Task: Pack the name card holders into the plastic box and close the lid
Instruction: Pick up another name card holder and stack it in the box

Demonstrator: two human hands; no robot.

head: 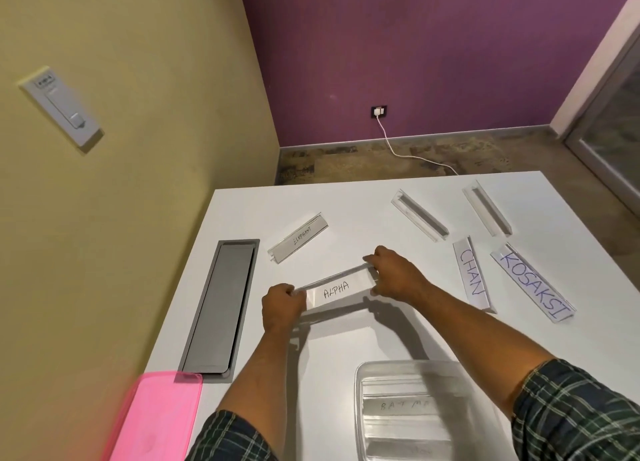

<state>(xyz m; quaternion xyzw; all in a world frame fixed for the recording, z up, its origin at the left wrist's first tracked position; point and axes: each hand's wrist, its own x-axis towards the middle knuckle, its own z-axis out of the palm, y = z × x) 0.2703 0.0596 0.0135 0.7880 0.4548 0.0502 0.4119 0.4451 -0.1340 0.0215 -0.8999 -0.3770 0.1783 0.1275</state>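
Observation:
Both hands hold a clear name card holder marked ALPHA (337,289) just above the white table. My left hand (282,306) grips its left end and my right hand (394,273) its right end. Near the front edge stands the clear plastic box (360,374), with a holder reading BATMA (405,406) and others lying inside. The pink lid (156,422) lies at the table's front left corner. More holders rest on the table: ELEPHANT (298,239), CHAN (472,275), KOSAKSI (533,282), and two turned away at the back (419,215) (487,211).
A grey cable hatch (220,308) is sunk into the white table (346,204) along its left side. A beige wall stands close on the left, a purple wall behind. A white cable (408,154) runs over the floor beyond the far edge.

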